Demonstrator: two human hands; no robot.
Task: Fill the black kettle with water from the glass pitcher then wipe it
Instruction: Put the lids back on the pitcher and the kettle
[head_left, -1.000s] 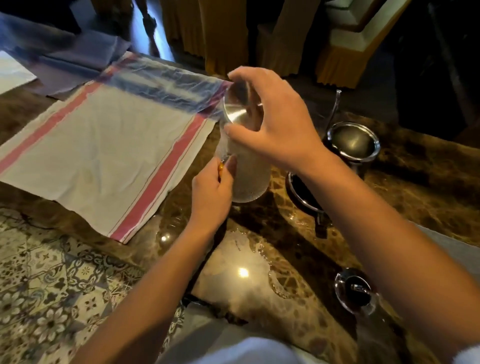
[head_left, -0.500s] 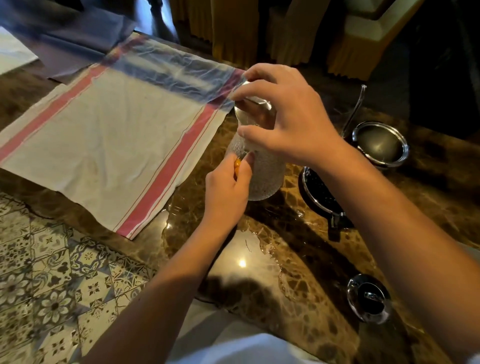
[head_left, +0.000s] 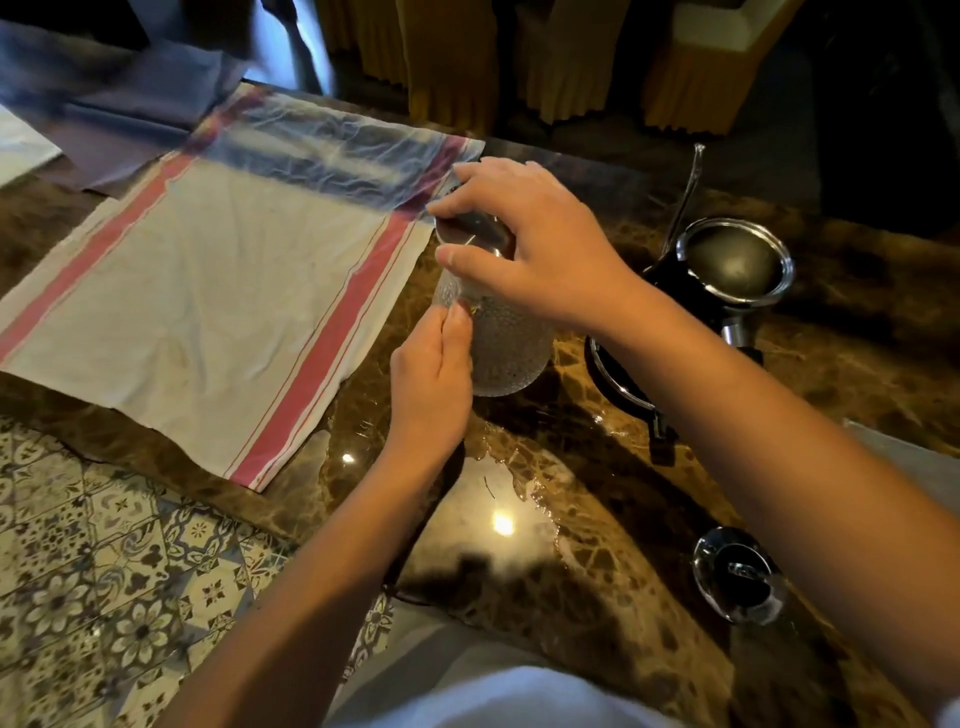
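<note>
The dimpled glass pitcher (head_left: 506, 353) stands on the brown marble counter (head_left: 582, 519) at mid-frame. My right hand (head_left: 530, 244) grips its round metal lid (head_left: 470, 231) from above, fingers curled round the rim. My left hand (head_left: 431, 374) holds the pitcher's left side near the neck. The black kettle (head_left: 727, 270) sits open at the right, with its thin spout rising behind it and its dark base (head_left: 618, 379) partly hidden by my right forearm. A white cloth with red stripes (head_left: 218, 296) lies spread flat to the left.
A small shiny kettle lid (head_left: 737, 577) lies on the counter at lower right. Water is spilled on the marble below the pitcher (head_left: 514, 467). Grey cloths (head_left: 119, 114) lie at the far left. Patterned floor tiles (head_left: 104, 571) show beyond the counter's near edge.
The metal lid has gone from tilted up to lying flatter on the pitcher's mouth under my right hand. My left hand stays on the pitcher's side.
</note>
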